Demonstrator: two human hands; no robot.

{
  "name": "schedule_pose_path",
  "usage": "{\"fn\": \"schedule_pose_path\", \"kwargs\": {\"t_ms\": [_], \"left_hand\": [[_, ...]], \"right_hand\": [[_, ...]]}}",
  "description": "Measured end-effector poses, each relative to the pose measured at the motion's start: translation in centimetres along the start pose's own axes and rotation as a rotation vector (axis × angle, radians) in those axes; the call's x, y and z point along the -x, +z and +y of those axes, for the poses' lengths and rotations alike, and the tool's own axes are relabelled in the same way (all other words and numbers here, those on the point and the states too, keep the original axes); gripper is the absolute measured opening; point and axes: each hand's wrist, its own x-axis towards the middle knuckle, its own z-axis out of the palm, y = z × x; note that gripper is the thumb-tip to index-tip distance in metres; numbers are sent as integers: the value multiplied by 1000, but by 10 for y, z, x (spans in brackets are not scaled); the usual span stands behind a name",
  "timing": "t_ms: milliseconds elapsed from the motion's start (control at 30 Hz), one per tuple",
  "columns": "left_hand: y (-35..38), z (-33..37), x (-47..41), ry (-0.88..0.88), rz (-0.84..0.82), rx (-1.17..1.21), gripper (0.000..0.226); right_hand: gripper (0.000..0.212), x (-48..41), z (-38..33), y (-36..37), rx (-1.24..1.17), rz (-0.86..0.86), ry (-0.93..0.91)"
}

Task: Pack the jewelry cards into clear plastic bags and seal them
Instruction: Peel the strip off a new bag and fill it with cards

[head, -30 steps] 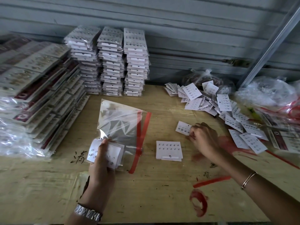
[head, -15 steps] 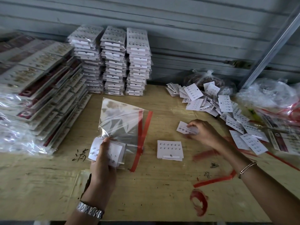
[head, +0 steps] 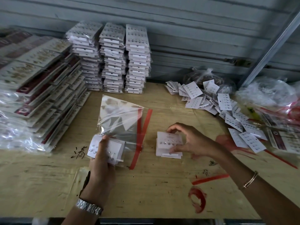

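My left hand (head: 101, 161) grips a small sheaf of white jewelry cards (head: 116, 149) at the mouth of a clear plastic bag (head: 119, 118) with a red seal strip (head: 142, 132); the bag lies flat on the table. To its right, my right hand (head: 189, 140) pinches a white card (head: 168, 139) by its top and bottom edges, on top of a short stack of cards (head: 168, 154). A loose heap of the same white cards (head: 227, 109) spreads across the table's far right.
Three tall stacks of bagged cards (head: 113, 59) stand against the back wall. Slanted rows of bagged red-and-white cards (head: 40, 88) fill the left side. Crumpled plastic bags (head: 267, 93) lie at far right. The cardboard-covered tabletop (head: 146, 184) carries red tape scraps (head: 209, 179).
My right hand has picked a card off the table near the heap and carried it left onto the short stack. My left hand stays holding its cards at the bag.
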Motion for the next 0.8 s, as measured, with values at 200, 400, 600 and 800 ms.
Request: {"fn": "schedule_pose_path", "kwargs": {"t_ms": [200,400,600,800], "left_hand": [[-2,1,2,-26,43,-12,47],[-1,2,2,15,-5,-4,31],[2,2,4,1,2,-18,32],[2,3,6,-6,43,-9,50]], "right_hand": [[61,3,0,7,77,-13,-9],[67,5,0,12,133,4,-23],[67,7,-1,10,140,26,-35],[67,9,0,13,125,10,-26]]}}
